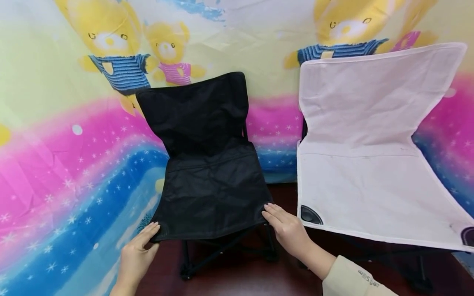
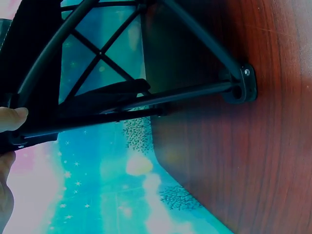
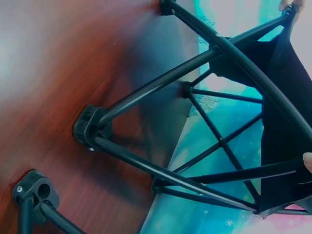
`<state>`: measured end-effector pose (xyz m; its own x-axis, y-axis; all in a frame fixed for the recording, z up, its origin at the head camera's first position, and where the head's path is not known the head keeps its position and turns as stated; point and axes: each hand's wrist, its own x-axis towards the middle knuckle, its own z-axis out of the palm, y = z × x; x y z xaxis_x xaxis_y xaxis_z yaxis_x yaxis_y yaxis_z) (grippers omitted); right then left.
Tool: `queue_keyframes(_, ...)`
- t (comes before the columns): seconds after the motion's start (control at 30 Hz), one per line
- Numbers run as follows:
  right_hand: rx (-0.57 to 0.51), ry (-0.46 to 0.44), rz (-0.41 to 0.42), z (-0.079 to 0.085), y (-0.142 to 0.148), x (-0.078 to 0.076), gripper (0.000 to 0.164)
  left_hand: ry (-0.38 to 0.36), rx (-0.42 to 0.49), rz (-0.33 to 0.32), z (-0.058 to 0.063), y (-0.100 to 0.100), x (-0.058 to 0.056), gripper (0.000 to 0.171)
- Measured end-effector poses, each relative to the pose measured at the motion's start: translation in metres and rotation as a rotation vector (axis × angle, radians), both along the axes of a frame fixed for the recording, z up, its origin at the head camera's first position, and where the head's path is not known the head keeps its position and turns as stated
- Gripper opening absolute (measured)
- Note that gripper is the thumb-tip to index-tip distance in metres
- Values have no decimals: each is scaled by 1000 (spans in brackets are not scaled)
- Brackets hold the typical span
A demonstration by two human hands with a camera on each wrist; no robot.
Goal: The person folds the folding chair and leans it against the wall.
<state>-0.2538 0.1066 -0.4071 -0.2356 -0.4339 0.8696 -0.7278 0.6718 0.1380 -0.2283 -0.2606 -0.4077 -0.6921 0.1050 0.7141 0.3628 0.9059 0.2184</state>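
A black folding chair (image 1: 212, 185) stands unfolded on the floor, its fabric seat stretched over a black tube frame. At the seat's front left corner my left hand (image 1: 138, 253) grips the edge, fingers on top and thumb below. My right hand (image 1: 286, 228) holds the front right corner, its fingers over the fabric; in the head view its thumb is hidden. From below, the left wrist view shows the crossed legs (image 2: 195, 95) and part of the left hand (image 2: 9, 119) at the corner. The right wrist view shows the frame (image 3: 161, 83) and a bit of the right hand (image 3: 307, 162).
A white folding chair (image 1: 357, 185) with black corner patches stands close on the right. Behind both hangs a colourful bear-print cloth (image 1: 111, 152), which also runs along the left side. The chairs stand on a dark red-brown wood-grain surface (image 1: 229, 275).
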Motion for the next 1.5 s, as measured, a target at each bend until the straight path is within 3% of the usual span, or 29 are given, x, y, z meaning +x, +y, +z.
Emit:
queue_keyframes(0.67,-25,23,51,19,-10,-6,41,63,71,59,9,14,-3,41)
queue_keyframes(1.07,-45,51,49,26,-15,-5,41,108,112,53,16,24,-7,37)
queue_keyframes(1.5,-98,65,61,35,-20,-4,39,109,133,59,27,38,-7,37)
